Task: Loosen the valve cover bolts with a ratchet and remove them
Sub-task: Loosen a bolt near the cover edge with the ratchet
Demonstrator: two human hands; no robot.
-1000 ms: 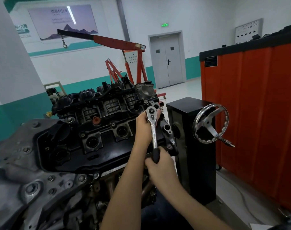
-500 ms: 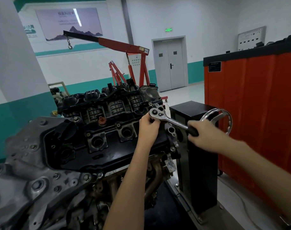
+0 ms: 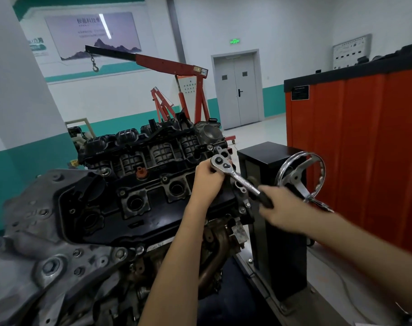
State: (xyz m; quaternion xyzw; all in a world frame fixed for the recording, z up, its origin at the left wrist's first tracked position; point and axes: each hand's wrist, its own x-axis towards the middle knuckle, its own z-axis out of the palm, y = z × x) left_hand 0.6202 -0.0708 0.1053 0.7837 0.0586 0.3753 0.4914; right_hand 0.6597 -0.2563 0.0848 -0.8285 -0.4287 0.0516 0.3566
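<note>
A black valve cover (image 3: 134,217) tops the engine on a stand in front of me. A chrome ratchet (image 3: 237,177) with a black grip sits on a bolt at the cover's far right end; the bolt itself is hidden under its head. My left hand (image 3: 207,182) is wrapped around the ratchet's head, steadying it. My right hand (image 3: 282,208) grips the black handle, which points right and down towards me. One cover bolt (image 3: 164,178) shows between the plug wells.
A chrome handwheel (image 3: 301,177) on the black stand column (image 3: 270,165) lies just right of my right hand. A red cabinet (image 3: 364,149) fills the right side. A red engine crane (image 3: 176,67) stands behind the engine. A grey timing cover (image 3: 35,255) is at lower left.
My right hand swung the ratchet handle from pointing straight down at me out to the right, then back down a little. My left hand stayed on the ratchet's head.
</note>
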